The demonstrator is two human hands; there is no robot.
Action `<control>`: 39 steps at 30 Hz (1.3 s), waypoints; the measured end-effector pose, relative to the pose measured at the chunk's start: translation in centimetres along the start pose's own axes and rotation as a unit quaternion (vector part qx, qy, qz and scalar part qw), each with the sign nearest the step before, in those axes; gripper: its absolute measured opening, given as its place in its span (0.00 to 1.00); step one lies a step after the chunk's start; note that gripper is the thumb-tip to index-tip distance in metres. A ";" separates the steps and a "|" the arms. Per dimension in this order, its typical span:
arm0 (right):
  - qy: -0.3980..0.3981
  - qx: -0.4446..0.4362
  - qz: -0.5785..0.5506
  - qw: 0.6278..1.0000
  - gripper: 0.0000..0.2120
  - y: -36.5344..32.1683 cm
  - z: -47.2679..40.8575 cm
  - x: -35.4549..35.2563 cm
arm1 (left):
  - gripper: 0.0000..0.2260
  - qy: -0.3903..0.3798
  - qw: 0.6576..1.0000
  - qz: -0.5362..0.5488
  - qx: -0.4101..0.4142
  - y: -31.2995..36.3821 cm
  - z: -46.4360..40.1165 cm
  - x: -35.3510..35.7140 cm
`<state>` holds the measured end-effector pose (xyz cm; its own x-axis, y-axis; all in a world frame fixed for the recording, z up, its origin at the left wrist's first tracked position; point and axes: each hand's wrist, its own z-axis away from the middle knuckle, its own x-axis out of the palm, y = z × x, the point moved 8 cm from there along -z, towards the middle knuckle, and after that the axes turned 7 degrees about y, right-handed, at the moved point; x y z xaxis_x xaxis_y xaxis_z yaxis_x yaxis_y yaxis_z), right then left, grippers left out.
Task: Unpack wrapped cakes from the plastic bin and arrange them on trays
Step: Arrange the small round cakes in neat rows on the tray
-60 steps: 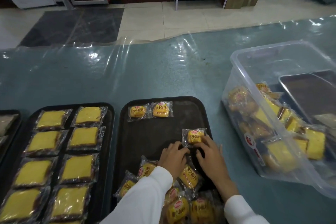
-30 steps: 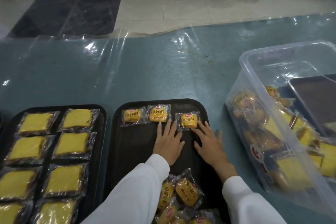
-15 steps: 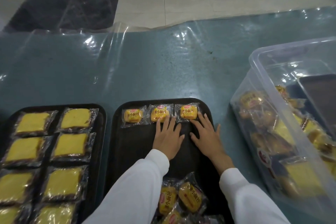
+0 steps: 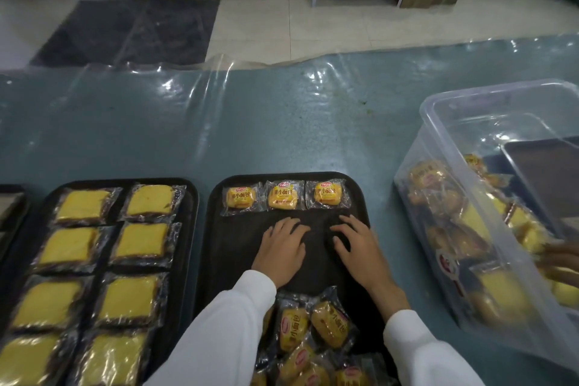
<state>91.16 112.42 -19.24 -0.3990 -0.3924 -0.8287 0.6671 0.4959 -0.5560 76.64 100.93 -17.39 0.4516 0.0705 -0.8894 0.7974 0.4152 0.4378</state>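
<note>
Both hands, left hand point(image 4: 283, 247) and right hand point(image 4: 360, 247), have been drawn back from the completed third cake point(image 4: 327, 193), fingers loosely curled and empty; a second row is judged next

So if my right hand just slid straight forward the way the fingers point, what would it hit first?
Probably the rightmost wrapped bun in the far row; your right hand points up and slightly left toward it over bare tray.

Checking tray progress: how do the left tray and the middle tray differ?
The left tray is packed with large square cakes in two columns; the middle tray holds small round cakes. Left is all in order; middle has one neat far row and a loose near heap. Both are dark trays.
</note>
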 end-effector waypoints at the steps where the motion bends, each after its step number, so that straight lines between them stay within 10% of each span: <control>1: -0.002 -0.005 -0.002 1.000 0.14 -0.2 0.7 -0.1 | 0.20 0.001 1.000 0.022 -0.001 0.0 0.8 -0.3; 12: -0.019 -0.005 -0.022 1.000 0.03 -1.7 10.1 -1.6 | 0.15 0.011 0.996 0.079 -0.034 0.0 9.9 -1.8; 39: -0.013 0.043 0.110 0.993 0.19 -1.5 15.8 1.5 | 0.12 0.005 0.995 0.097 0.001 1.5 16.2 -2.0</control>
<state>99.52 98.88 -18.64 -0.2214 -0.3027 -0.9270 0.7883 0.5040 -0.3529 83.48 86.72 -12.84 0.5922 0.1588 -0.7900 0.6969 0.3913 0.6010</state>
